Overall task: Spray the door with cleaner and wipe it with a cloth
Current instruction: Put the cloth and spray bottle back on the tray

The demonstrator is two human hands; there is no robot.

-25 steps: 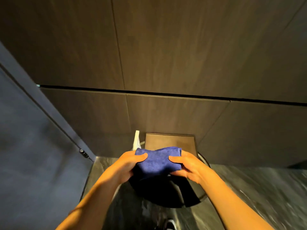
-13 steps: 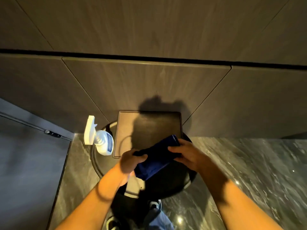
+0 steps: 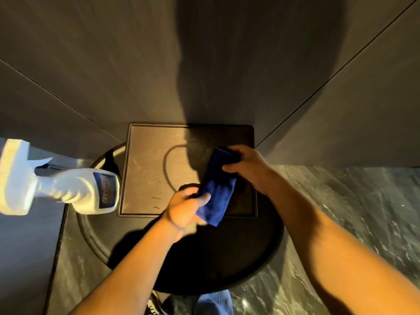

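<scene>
A folded blue cloth (image 3: pixel 217 189) is held between both hands just above a square brown tray (image 3: pixel 147 169). My left hand (image 3: pixel 186 206) pinches its near end and my right hand (image 3: pixel 245 167) grips its far end. A white spray bottle (image 3: pixel 75 189) with a blue label stands on the left edge of a round dark table (image 3: pixel 95 242), its trigger head pointing left. Neither hand touches the bottle. A grey door surface (image 3: pixel 25 258) shows at the lower left.
Dark wood wall panels (image 3: pixel 159 64) rise right behind the table, with my shadow on them. Glossy marble floor (image 3: pixel 363 212) lies to the right. My shoe and trouser leg (image 3: pixel 211 303) show below the table.
My view has tilted down and closer to the table. Both hands have lowered the cloth toward the tray, and the cloth has turned to lie lengthwise between them.
</scene>
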